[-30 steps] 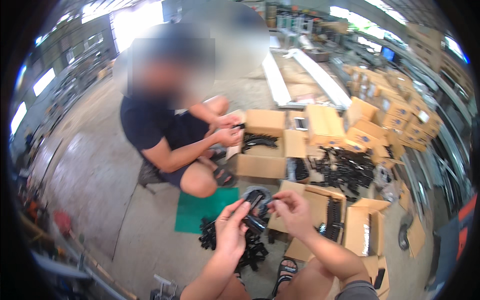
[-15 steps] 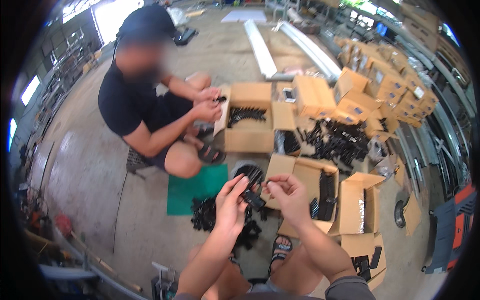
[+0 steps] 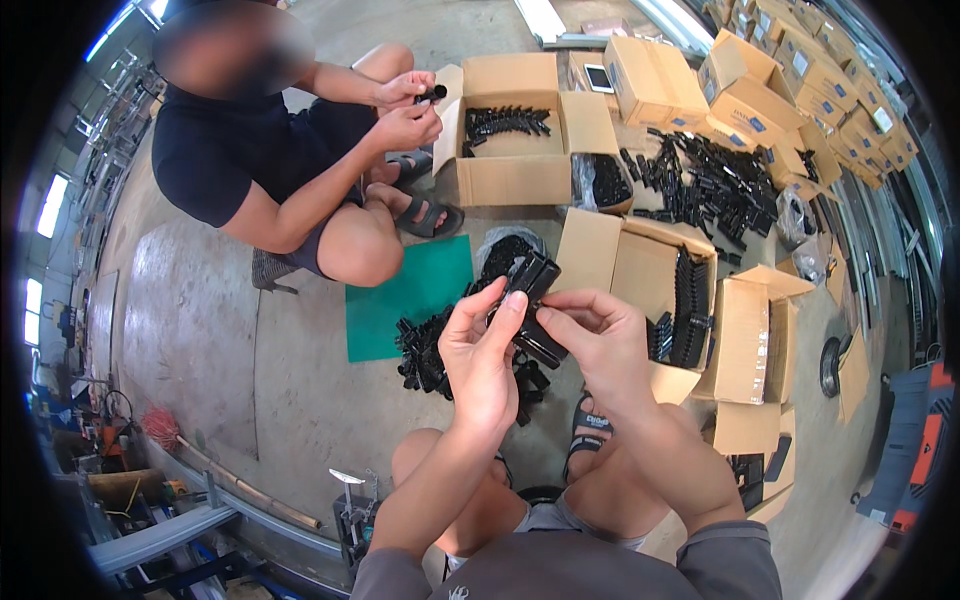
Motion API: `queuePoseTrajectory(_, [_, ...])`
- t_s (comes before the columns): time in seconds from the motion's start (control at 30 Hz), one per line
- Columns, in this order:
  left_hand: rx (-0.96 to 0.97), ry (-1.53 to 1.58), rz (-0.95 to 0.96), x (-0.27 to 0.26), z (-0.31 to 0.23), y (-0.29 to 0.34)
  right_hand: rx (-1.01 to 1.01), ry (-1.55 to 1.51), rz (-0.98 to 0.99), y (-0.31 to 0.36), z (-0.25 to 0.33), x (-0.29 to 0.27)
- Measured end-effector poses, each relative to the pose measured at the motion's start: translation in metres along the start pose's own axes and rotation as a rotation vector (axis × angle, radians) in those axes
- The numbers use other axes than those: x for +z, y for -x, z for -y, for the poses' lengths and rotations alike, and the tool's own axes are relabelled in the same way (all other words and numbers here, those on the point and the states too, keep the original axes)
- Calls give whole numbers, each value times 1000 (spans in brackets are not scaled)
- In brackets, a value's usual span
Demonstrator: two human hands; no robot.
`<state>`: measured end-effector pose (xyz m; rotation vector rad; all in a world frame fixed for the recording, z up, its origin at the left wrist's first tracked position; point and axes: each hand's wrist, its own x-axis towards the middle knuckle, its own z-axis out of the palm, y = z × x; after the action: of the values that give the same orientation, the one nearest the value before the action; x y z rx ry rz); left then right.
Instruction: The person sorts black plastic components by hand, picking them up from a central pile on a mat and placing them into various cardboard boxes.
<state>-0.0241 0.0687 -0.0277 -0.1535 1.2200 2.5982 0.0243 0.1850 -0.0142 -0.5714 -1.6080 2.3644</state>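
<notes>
A glossy black fitting [image 3: 536,277] with a tube-like section is held up in front of me, tilted. My left hand [image 3: 480,365] is closed around it, thumb and fingers on its left side. From the right, my right hand [image 3: 605,345] pinches at its edge; any small piece under those fingertips is hidden. Below and behind my left hand lies a heap of similar black fittings [image 3: 425,350], partly on a green sheet [image 3: 385,305]. A clear plastic bag of black parts [image 3: 505,248] sits just beyond the heap.
Across from me a seated person [image 3: 250,170] handles a small black part beside an open carton [image 3: 515,180] holding rows of parts. Another open carton [image 3: 640,260] stands to my right. Loose black parts [image 3: 715,195] and stacked cartons [image 3: 800,75] are farther back.
My right hand, apart from the fitting earlier, now touches it. The fitting has turned more upright in my left hand. The whole view has tipped downward.
</notes>
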Motion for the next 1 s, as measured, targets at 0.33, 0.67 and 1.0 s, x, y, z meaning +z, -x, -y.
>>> queuePoseTrajectory(0.33, [-2,-22,-11,-3,1,-1,-66,-29,-97,3,-6,8])
queuePoseTrajectory(0.67, [72,-38,-39,-2,2,2,-39,-10,-105,7,-8,16])
queuePoseTrajectory(1.0, [200,-108,-5,-5,9,3,-1,-48,-139,7,-14,15])
